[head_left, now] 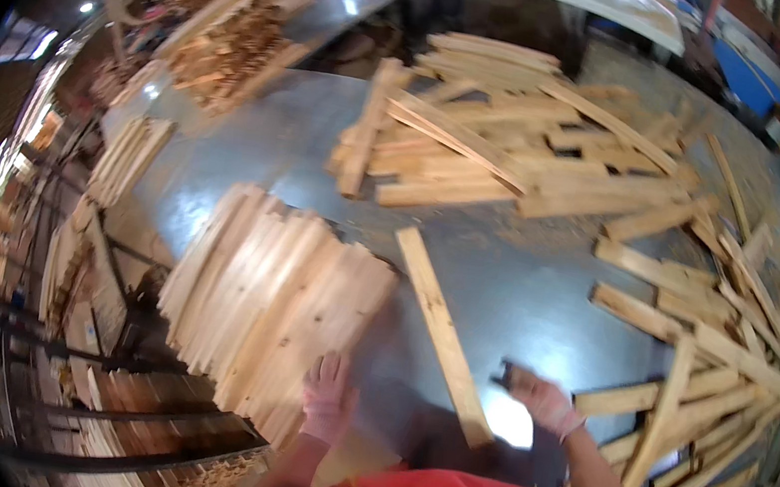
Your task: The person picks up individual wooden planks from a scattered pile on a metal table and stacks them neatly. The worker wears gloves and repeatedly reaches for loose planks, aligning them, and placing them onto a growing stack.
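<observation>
My left hand (327,397), in a pale pink glove, lies with its fingers stretched out at the near right edge of a row of wooden slats (276,297) set side by side. My right hand (545,406), gloved alike, is closed round a small dark object (513,375) with a forked-looking end; blur hides its exact kind. Between my hands a single wooden slat (443,327) with a few dark knots lies aslant on the metal table (562,310), its near end close to my body. My right hand is to the right of this slat and apart from it.
A loose heap of slats (525,153) covers the table's far side. More slats (719,404) lie crisscrossed at the right. A small stack (128,162) is at the left edge, and a bigger timber pile (227,53) stands far left. Metal rack bars (125,461) are at near left.
</observation>
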